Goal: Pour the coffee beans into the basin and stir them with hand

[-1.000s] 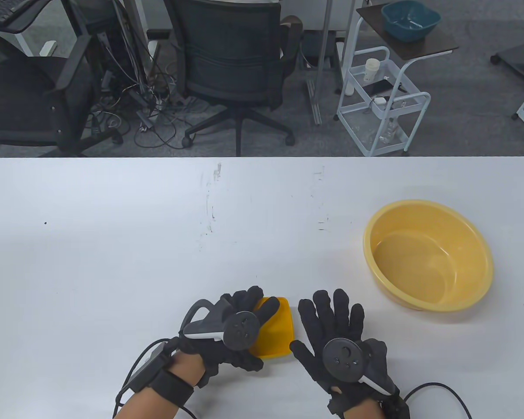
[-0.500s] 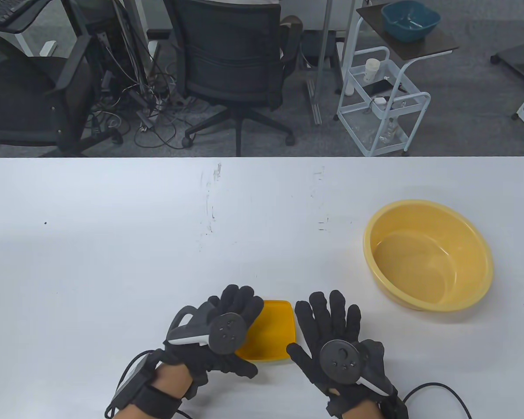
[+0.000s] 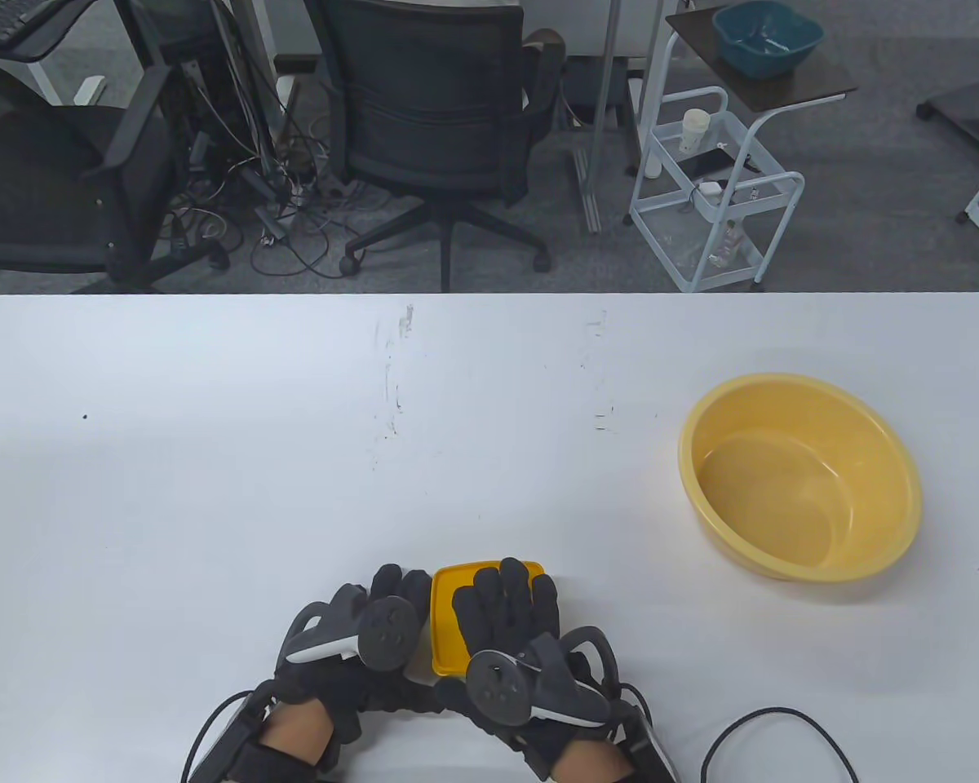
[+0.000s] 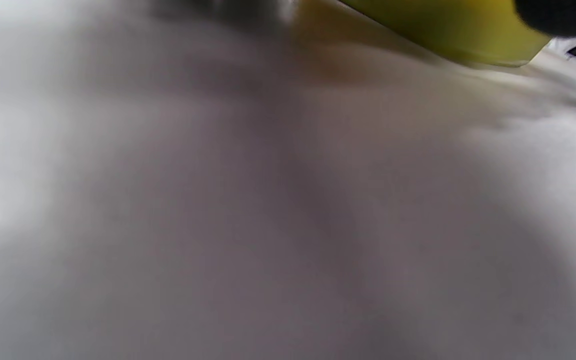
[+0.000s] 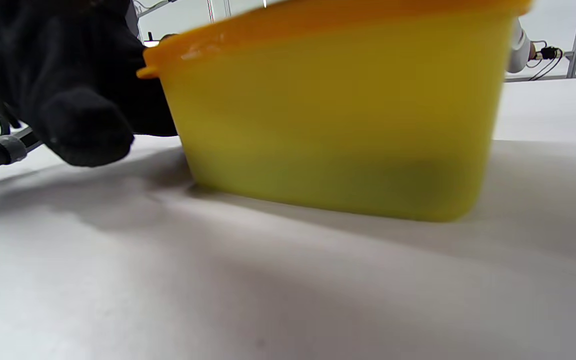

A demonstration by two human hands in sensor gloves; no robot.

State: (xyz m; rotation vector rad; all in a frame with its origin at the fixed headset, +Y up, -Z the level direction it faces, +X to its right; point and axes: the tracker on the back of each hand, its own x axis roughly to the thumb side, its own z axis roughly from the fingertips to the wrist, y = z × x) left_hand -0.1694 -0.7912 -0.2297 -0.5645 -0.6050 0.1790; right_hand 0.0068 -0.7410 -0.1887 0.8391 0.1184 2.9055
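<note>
A yellow container [image 3: 449, 612] with an orange lid stands near the table's front edge; its contents are hidden. My left hand [image 3: 392, 594] holds its left side, and the gloved fingers [image 5: 83, 125] show against that wall in the right wrist view. My right hand [image 3: 506, 602] lies over the lid, fingers bent across it with the tips at its far edge. The container [image 5: 333, 125] fills the right wrist view. A blurred corner of the container [image 4: 443, 25] shows in the left wrist view. The round yellow basin [image 3: 799, 477] sits empty at the right, apart from both hands.
Glove cables [image 3: 783, 734] trail over the table's front edge at the right. Beyond the far edge stand office chairs [image 3: 440, 122], a white cart [image 3: 714, 196] and a side table with a blue basin [image 3: 767, 37].
My right hand has moved left from the bare table onto the container's lid. My left hand slid off the top to the container's left side, and the container shifted slightly toward me.
</note>
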